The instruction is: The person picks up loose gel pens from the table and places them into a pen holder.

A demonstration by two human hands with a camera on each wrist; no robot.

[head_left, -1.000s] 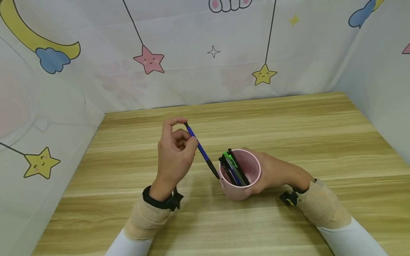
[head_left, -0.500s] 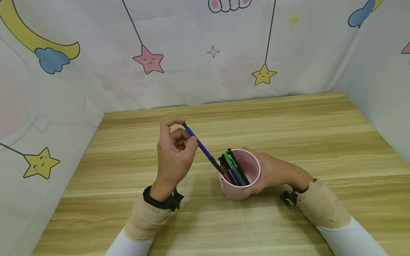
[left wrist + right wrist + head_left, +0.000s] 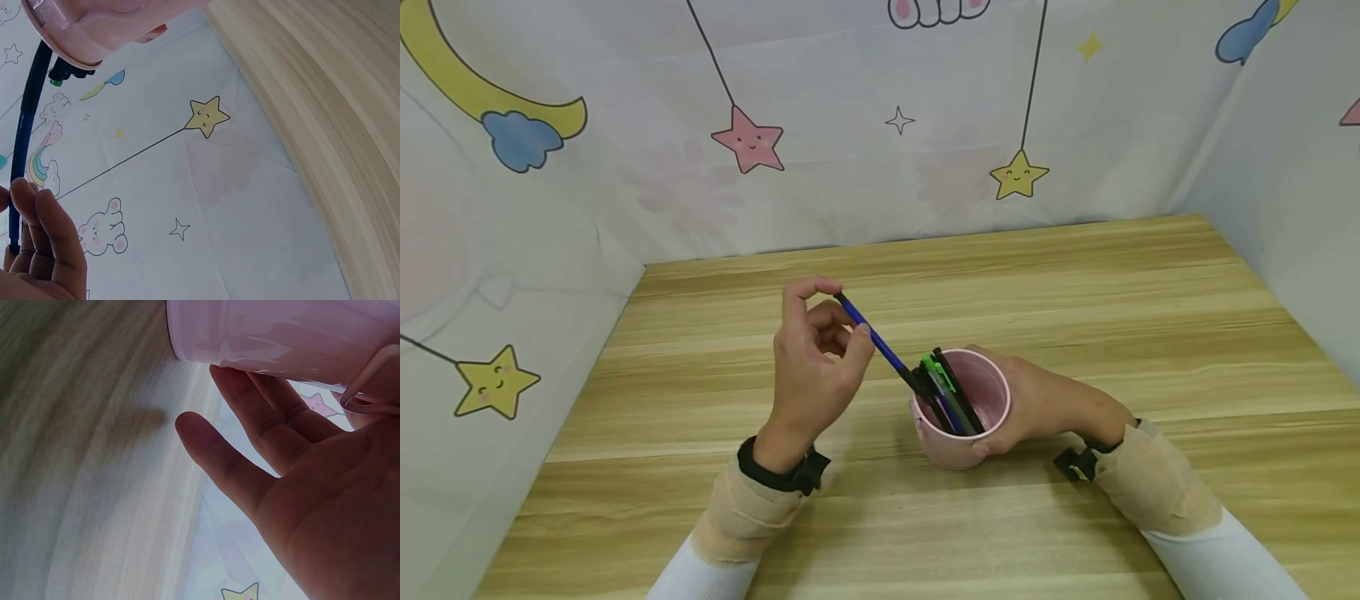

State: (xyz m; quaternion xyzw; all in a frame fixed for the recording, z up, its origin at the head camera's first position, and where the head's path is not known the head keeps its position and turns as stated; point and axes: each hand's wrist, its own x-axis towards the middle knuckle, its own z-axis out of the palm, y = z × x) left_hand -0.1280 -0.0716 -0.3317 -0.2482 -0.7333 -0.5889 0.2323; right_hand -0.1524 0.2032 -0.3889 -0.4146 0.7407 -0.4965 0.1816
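Note:
My left hand (image 3: 816, 367) pinches a blue pen (image 3: 880, 343) with a black tip section, a fingertip resting on its top end. Slanting down to the right, the pen has its lower end over the left rim of a pink cup (image 3: 955, 454). Inside the cup several pens (image 3: 951, 392), black and bright green, lean to the left. My right hand (image 3: 1037, 400) holds the cup from the right side, thumb at the front. In the right wrist view its fingers (image 3: 250, 406) reach along the cup wall (image 3: 269, 337); one finger stands off it.
The cup is on a wood-grain table (image 3: 700, 400). A white printed cloth (image 3: 865, 192) with stars and a moon hangs behind the table and along both sides. Each wrist wears a beige wrap (image 3: 748, 508) and a black strap.
The blue pen's lower end has moved from outside the cup's left rim up and over the rim. My left hand has shifted slightly right. The right hand and cup have not moved.

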